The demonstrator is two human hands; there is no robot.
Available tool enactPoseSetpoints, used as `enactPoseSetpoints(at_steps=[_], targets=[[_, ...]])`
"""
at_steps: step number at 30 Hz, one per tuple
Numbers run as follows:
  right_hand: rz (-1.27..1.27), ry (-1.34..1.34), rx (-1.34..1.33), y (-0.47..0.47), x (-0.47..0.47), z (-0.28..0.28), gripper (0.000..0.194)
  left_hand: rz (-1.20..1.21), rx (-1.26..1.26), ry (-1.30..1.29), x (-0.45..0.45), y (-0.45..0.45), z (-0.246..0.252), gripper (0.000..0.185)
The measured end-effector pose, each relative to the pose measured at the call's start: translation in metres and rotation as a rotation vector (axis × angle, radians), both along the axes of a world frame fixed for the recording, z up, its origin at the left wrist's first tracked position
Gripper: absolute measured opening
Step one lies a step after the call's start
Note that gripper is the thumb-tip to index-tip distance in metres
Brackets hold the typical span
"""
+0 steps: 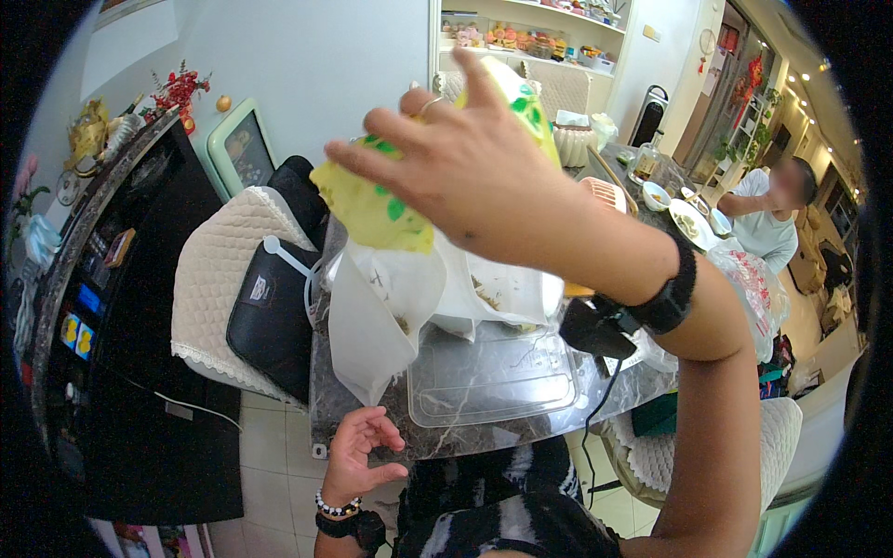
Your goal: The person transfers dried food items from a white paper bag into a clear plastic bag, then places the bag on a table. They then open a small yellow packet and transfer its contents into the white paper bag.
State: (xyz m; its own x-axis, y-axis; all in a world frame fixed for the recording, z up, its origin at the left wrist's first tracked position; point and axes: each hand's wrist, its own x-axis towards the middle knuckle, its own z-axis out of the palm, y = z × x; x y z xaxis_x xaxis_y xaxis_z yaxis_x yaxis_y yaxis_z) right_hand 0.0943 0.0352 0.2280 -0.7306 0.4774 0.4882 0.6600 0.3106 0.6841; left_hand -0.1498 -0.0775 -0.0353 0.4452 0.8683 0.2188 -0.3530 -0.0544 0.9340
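Observation:
My right hand (pixel 467 153) is raised over the table with its fingers spread. A yellow sheet with green leaf prints (pixel 384 209) shows behind and below it. The thumb and palm are hidden, so whether they grip the sheet cannot be told. Below hangs a thin white sheet or bag (pixel 377 321), its pointed corner reaching down to the table's front edge. Dried plant bits (pixel 486 293) lie on the white material. My left hand (pixel 363 446) is just below that corner, fingers loosely curled, thumb apart, holding nothing visible.
A clear plastic lid (pixel 492 380) lies on the dark marble table (pixel 446 446). Chairs (pixel 209 279) flank it, a black bag (pixel 272 314) on the left one. A glass bottle (pixel 647 157), bowls (pixel 656 197) and a plate (pixel 691 227) stand at right, near a seated person (pixel 764 216).

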Motion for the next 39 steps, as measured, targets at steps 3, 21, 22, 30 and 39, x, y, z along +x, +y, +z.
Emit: enactPoseSetpoints(at_steps=[3, 21, 22, 30, 39], targets=[[-0.06, 0.087, -0.004, -0.021, 0.023, 0.019, 0.06, -0.018, 0.02, 0.003, 0.0, 0.001, 0.001, 0.083], [-0.444, 0.063, -0.734, -0.036, 0.063, 0.0, 0.061, -0.482, -0.368, -0.193, 0.162, 0.057, 0.069, 0.049], [-0.427, 0.019, -0.736, -0.034, 0.06, 0.001, 0.055, -0.471, -0.362, -0.192, 0.165, 0.057, 0.071, 0.05], [-0.498, -0.016, -0.582, -0.012, 0.029, -0.009, 0.042, -0.277, -0.434, -0.217, 0.175, 0.054, 0.078, 0.041], [-0.48, -0.151, -0.552, -0.012, 0.017, -0.022, 0.041, -0.069, -0.395, -0.01, 0.172, 0.062, 0.098, 0.046]])
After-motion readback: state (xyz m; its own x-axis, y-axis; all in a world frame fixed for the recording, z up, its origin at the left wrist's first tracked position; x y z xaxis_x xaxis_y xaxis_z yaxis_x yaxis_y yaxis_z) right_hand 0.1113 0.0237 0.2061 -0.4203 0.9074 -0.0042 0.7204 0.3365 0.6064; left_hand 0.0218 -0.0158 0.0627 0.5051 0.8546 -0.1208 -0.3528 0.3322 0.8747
